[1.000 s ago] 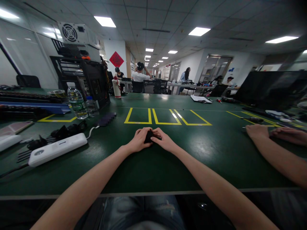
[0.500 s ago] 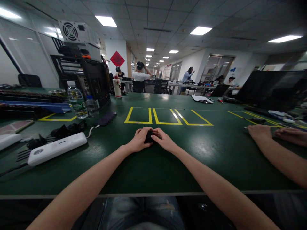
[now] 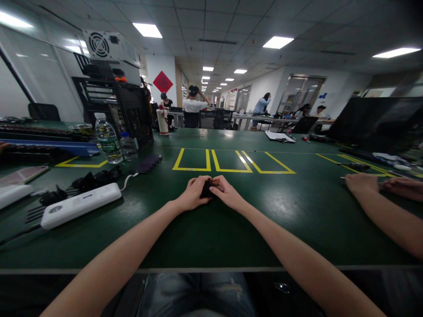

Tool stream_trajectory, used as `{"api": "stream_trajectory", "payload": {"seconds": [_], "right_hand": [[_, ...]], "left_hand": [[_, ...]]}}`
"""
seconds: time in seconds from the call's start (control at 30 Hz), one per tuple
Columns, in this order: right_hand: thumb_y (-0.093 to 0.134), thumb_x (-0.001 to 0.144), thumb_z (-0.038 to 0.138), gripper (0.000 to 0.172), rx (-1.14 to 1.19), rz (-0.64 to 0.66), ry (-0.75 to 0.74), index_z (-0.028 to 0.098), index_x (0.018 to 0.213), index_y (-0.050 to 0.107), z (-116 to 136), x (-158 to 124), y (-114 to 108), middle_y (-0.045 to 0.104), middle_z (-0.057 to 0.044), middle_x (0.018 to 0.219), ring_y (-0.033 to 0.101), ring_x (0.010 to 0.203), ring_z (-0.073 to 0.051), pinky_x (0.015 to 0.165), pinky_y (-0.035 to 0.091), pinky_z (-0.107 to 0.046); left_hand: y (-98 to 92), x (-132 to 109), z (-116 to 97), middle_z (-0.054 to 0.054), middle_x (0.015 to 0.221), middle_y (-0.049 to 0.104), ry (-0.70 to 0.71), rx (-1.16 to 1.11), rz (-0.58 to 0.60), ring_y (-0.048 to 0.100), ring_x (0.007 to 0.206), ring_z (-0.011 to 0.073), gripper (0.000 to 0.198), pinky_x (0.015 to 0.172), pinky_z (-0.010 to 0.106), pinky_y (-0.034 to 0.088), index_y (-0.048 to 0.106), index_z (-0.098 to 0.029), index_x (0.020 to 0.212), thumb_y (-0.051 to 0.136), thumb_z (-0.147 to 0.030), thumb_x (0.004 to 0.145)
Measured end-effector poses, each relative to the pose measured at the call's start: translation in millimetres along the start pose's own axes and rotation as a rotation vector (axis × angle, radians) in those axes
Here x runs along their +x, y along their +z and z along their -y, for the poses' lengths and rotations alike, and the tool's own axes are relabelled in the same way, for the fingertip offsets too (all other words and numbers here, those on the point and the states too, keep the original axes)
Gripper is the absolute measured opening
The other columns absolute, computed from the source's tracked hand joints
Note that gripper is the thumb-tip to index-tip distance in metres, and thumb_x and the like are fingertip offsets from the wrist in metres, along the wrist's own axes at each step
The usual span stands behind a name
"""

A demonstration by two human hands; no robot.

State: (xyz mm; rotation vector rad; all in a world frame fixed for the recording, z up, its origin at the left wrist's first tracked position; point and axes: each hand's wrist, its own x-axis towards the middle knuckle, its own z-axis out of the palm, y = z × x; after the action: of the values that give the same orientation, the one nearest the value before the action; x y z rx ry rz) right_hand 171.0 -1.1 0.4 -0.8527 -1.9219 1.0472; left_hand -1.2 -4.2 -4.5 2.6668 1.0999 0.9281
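Both my hands meet at the middle of the green table (image 3: 211,237), just in front of the yellow taped boxes (image 3: 231,160). My left hand (image 3: 193,194) and my right hand (image 3: 226,193) are closed from either side on a small black object (image 3: 206,189), which rests on or just above the table. Most of that object is hidden by my fingers, so its shape is unclear.
A white power strip (image 3: 81,205) with black cables lies at the left, with water bottles (image 3: 108,140) and a black computer case (image 3: 127,110) behind. A co-worker's arms (image 3: 380,202) rest on the table at the right by a dark monitor (image 3: 376,121). Other people sit in the background.
My hands stay closed on the small black object with only slight finger movement. The view has drifted a little; a standing person in the background has shifted.
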Motion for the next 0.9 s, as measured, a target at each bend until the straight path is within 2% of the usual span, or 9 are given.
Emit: {"api": "stream_trajectory", "payload": {"seconds": [0.23, 0.43, 0.53, 0.63, 0.77, 0.9], "right_hand": [[0.054, 0.074, 0.025, 0.024, 0.043, 0.103, -0.046, 0.021, 0.094, 0.042, 3.9, -3.0, -4.5, 0.048, -0.001, 0.097, 0.051, 0.095, -0.015, 0.084, 0.042, -0.035], [0.047, 0.078, 0.033, 0.017, 0.018, 0.029, -0.017, 0.021, 0.089, 0.044, 0.8, -0.2, -2.3, 0.05, -0.001, 0.089, 0.054, 0.084, -0.015, 0.074, 0.046, -0.033], [0.049, 0.076, 0.031, 0.021, 0.029, -0.019, 0.001, 0.021, 0.093, 0.042, -3.5, 2.5, 0.3, 0.051, -0.002, 0.092, 0.054, 0.086, -0.015, 0.077, 0.045, -0.034], [0.048, 0.077, 0.029, 0.023, 0.052, 0.011, 0.01, 0.021, 0.097, 0.041, -4.5, 2.7, 0.5, 0.05, -0.003, 0.097, 0.053, 0.09, -0.015, 0.08, 0.044, -0.034], [0.05, 0.076, 0.027, 0.02, 0.053, 0.075, -0.027, 0.021, 0.093, 0.043, -0.3, 0.1, -2.1, 0.049, -0.001, 0.095, 0.053, 0.09, -0.015, 0.079, 0.045, -0.034], [0.053, 0.074, 0.028, 0.021, 0.014, 0.071, -0.04, 0.021, 0.092, 0.043, 3.3, -1.3, -4.0, 0.049, 0.0, 0.094, 0.052, 0.091, -0.014, 0.081, 0.043, -0.033]], "left_hand": [[-0.6, -1.2, -0.9, 0.006, 0.113, 0.042, -0.005, -0.007, 0.0, 0.041, 0.107, 0.0216, 0.057, 0.096, 0.041, 0.023, 0.026, -0.023, 0.118, 0.056, -0.027, 0.069], [0.0, -0.7, 0.1, 0.006, 0.114, 0.042, -0.003, 0.006, -0.006, 0.04, 0.108, 0.0215, 0.061, 0.096, 0.041, 0.023, 0.025, -0.022, 0.118, 0.058, -0.026, 0.068], [1.5, -0.2, 1.4, 0.006, 0.113, 0.042, -0.008, 0.006, -0.008, 0.041, 0.108, 0.0215, 0.06, 0.096, 0.041, 0.024, 0.026, -0.022, 0.117, 0.059, -0.027, 0.067], [2.4, -0.2, 1.7, 0.006, 0.112, 0.043, -0.012, 0.004, -0.013, 0.041, 0.107, 0.0214, 0.06, 0.096, 0.041, 0.024, 0.026, -0.022, 0.117, 0.059, -0.027, 0.067], [1.3, -0.6, 0.2, 0.006, 0.112, 0.043, -0.007, -0.001, -0.005, 0.041, 0.107, 0.0215, 0.058, 0.096, 0.041, 0.024, 0.026, -0.022, 0.117, 0.057, -0.027, 0.069], [0.1, -0.9, -0.9, 0.006, 0.112, 0.043, -0.007, 0.001, -0.005, 0.041, 0.107, 0.0216, 0.057, 0.096, 0.042, 0.024, 0.026, -0.022, 0.117, 0.057, -0.027, 0.069]]}}
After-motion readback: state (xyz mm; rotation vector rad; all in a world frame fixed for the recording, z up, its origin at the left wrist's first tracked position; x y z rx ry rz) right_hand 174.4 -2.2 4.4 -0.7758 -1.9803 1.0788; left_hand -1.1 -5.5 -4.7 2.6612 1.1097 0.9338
